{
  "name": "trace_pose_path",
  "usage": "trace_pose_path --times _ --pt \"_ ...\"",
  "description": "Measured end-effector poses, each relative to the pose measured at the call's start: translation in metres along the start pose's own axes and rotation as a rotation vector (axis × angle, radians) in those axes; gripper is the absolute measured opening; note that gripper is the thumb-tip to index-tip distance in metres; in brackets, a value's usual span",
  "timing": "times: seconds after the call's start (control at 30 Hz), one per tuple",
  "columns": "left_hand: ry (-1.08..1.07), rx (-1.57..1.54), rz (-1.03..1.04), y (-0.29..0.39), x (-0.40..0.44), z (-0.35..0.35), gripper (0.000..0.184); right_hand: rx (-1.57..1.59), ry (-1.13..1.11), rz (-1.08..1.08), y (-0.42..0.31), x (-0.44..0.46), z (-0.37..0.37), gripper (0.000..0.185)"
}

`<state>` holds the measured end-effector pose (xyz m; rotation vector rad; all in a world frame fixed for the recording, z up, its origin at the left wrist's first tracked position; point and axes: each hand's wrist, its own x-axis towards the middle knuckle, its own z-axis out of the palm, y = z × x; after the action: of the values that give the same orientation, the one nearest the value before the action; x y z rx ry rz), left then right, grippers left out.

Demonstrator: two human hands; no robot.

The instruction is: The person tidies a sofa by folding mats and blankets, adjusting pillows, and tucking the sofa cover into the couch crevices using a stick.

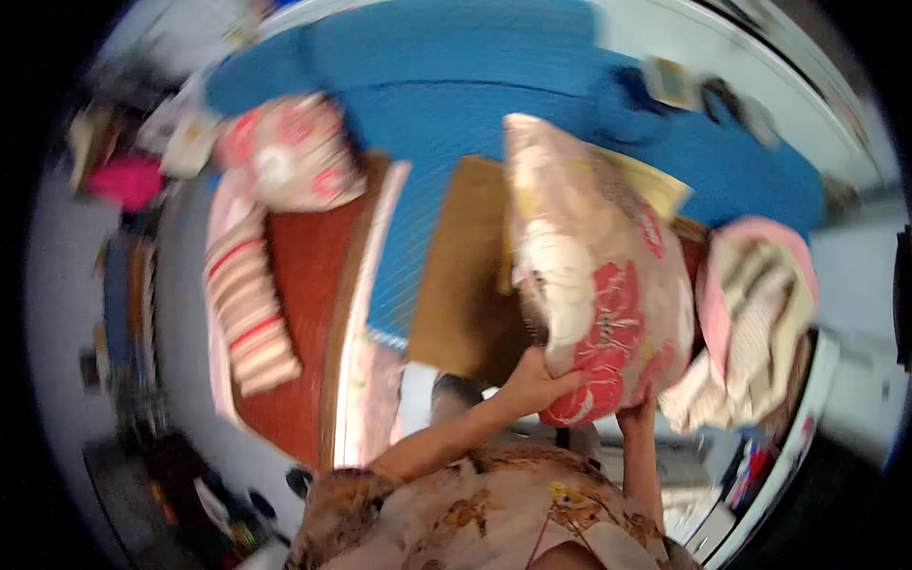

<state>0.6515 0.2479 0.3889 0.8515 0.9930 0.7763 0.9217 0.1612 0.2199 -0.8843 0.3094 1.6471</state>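
A large cushion [617, 294] with pink and red flowers stands upright in front of my body. My left hand [540, 382] grips its lower left corner, with the thumb on the fabric. At its lower right edge is my right hand [638, 407], its fingers mostly hidden by the cushion. Behind the cushion lie a brown mat [456, 275] and a yellowish flat piece [655, 182] on the blue cover [456, 123].
Another flowered cushion [302, 157] and a striped folded cloth [249, 313] rest by a red-brown mat [309, 285] on the left. A pink and cream blanket [755, 313] is bunched at the right. Dark straps [722, 100] lie at the back right.
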Motion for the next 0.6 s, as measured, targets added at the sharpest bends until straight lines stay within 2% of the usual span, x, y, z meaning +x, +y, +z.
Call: trace_pose_path --times 0.07,0.17,0.2,0.27,0.33,0.4,0.43,0.5,0.53,0.57,0.6 --pt "0.045 -0.015 -0.006 0.042 -0.047 -0.044 0.031 -0.166 -0.197 0.028 0.036 -0.009 0.031 0.049" --pt "0.161 -0.141 0.226 0.050 -0.113 -0.121 0.031 -0.366 -0.033 0.021 0.092 -0.022 0.102 0.044" --pt "0.237 -0.155 0.274 0.052 -0.136 -0.144 0.032 -0.544 -0.145 -0.020 0.112 -0.021 0.124 0.044" --pt "0.337 0.122 0.447 0.064 -0.187 -0.187 0.030 -0.884 -0.367 -0.118 0.160 -0.030 0.195 0.043" --pt "0.453 0.351 0.554 0.062 -0.234 -0.242 0.028 -0.779 -0.378 -0.061 0.213 -0.016 0.244 0.035" --pt "0.855 0.406 0.700 0.095 -0.281 -0.264 0.041 -0.744 -0.391 -0.024 0.268 -0.001 0.296 0.030" --pt "0.994 0.301 0.675 0.099 -0.303 -0.278 0.046 -0.765 -0.392 -0.024 0.299 0.006 0.326 0.028" --pt "1.234 0.052 0.639 0.107 -0.342 -0.305 0.055 -0.830 -0.557 -0.019 0.366 0.000 0.395 0.021" --pt "1.316 -0.170 0.422 0.144 -0.363 -0.303 0.054 -0.859 -0.696 0.023 0.398 -0.008 0.430 0.019" --pt "1.506 -0.055 0.619 0.134 -0.377 -0.322 0.043 -0.879 -0.763 -0.003 0.436 0.002 0.451 0.018" --pt "1.707 -0.176 0.674 0.127 -0.396 -0.341 0.030 -0.916 -0.882 0.099 0.461 -0.018 0.481 0.017"
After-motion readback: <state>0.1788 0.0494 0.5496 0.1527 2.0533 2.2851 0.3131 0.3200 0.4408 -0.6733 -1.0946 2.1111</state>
